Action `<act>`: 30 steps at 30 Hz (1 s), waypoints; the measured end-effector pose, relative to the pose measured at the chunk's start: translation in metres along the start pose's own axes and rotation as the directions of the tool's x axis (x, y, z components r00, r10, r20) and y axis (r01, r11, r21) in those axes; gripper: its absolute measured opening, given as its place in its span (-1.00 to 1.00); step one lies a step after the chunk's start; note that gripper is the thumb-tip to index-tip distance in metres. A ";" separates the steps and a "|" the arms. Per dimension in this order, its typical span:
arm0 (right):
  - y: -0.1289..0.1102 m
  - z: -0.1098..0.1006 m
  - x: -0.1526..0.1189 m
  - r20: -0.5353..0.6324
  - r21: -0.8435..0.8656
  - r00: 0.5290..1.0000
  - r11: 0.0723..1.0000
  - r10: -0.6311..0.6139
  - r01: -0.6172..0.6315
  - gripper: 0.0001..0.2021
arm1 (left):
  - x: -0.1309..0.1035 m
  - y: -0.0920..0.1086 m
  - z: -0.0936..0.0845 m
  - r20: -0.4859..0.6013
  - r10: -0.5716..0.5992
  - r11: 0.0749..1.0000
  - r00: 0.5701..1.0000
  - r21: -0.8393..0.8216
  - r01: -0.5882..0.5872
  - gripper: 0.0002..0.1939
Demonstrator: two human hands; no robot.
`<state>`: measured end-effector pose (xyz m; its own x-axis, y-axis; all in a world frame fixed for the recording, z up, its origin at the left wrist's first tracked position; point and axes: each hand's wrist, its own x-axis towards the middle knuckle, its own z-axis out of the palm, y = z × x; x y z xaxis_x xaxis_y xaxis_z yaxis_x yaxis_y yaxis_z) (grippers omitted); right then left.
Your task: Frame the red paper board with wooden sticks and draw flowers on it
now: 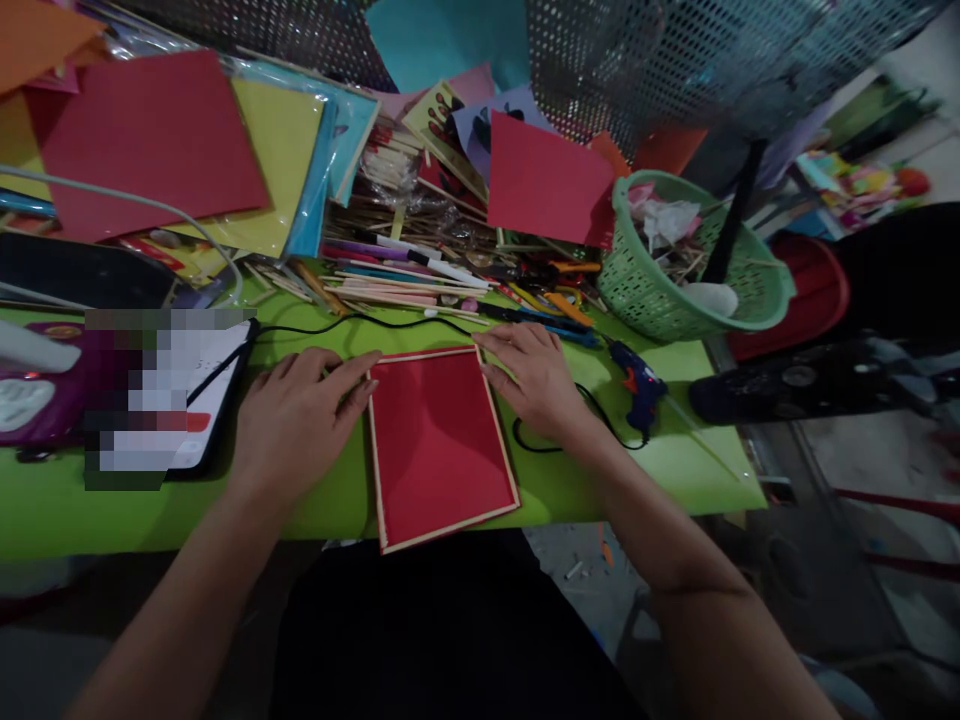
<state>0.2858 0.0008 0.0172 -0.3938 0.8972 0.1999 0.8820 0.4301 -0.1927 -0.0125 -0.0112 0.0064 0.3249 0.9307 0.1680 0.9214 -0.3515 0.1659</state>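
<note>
A red card (442, 440) edged with thin pale wooden sticks lies in front of me, its near end reaching past the table's front edge. At its upper left corner, my left hand (304, 415) is closed, thumb and forefinger pinching the edge. My right hand (532, 375) grips the upper right corner between thumb and fingers, the other fingers bent over the table. Just right of that hand rests a blue glue gun (636, 385) with a glue stick in its back, its black cord looping beside my wrist.
A phone (217, 405) and a purple device (52, 385) lie on the left of the green table (315, 510). Behind are pens, sticks and cutters, a loose red sheet (547, 180) and stacked coloured paper (150, 140). A green basket (675, 300) of scraps stands at back right.
</note>
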 end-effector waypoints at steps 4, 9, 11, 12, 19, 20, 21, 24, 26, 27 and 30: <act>0.006 0.002 -0.005 0.027 -0.024 1.000 1.000 -0.003 0.004 -0.60 | 0.001 -0.001 0.002 0.001 0.004 1.000 1.000 0.021 -0.004 -0.52; 0.001 0.003 -0.003 0.053 -0.047 0.998 0.999 -0.021 0.024 -0.63 | 0.001 -0.002 0.003 0.011 0.013 1.000 1.000 0.027 -0.014 -0.54; -0.002 0.002 -0.003 0.066 -0.053 0.998 0.998 -0.023 0.027 -0.64 | 0.002 -0.002 0.002 0.015 0.020 1.000 1.000 0.021 -0.020 -0.54; -0.003 0.001 -0.003 0.075 -0.056 0.997 0.998 -0.021 0.026 -0.64 | 0.002 -0.002 0.002 0.016 0.022 1.000 1.000 0.017 -0.023 -0.54; -0.008 0.001 -0.003 0.047 -0.061 0.999 0.998 -0.001 0.004 -0.63 | 0.001 0.000 0.001 0.018 0.009 0.999 1.000 0.033 -0.010 -0.55; -0.009 0.002 -0.003 0.040 -0.060 0.999 0.998 -0.004 0.006 -0.62 | 0.001 0.001 0.001 0.020 0.009 0.999 1.000 0.031 -0.010 -0.54; -0.010 0.003 -0.003 0.039 -0.058 0.999 0.998 -0.010 0.012 -0.62 | 0.001 0.001 0.001 0.023 0.011 1.000 1.000 0.027 -0.012 -0.55; -0.012 0.006 -0.001 0.049 -0.046 0.998 0.998 -0.032 0.035 -0.63 | 0.001 0.001 0.001 0.023 0.015 1.000 1.000 0.010 -0.015 -0.56; -0.010 0.007 -0.001 0.037 -0.029 0.999 0.999 -0.031 0.032 -0.64 | 0.001 0.000 0.000 0.015 0.013 1.000 1.000 -0.005 -0.013 -0.56; -0.008 0.006 -0.001 0.025 -0.015 0.999 1.000 -0.022 0.022 -0.64 | 0.001 0.000 0.001 0.008 0.012 1.000 1.000 -0.014 -0.012 -0.55; 0.001 -0.001 -0.005 -0.012 0.035 1.000 0.999 0.015 -0.014 -0.63 | 0.002 -0.002 0.001 -0.012 -0.007 0.999 1.000 -0.049 0.006 -0.52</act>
<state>0.2892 -0.0037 0.0166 -0.3774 0.9022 0.2089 0.8780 0.4203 -0.2290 -0.0131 -0.0089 0.0051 0.3157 0.9319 0.1787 0.9118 -0.3501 0.2147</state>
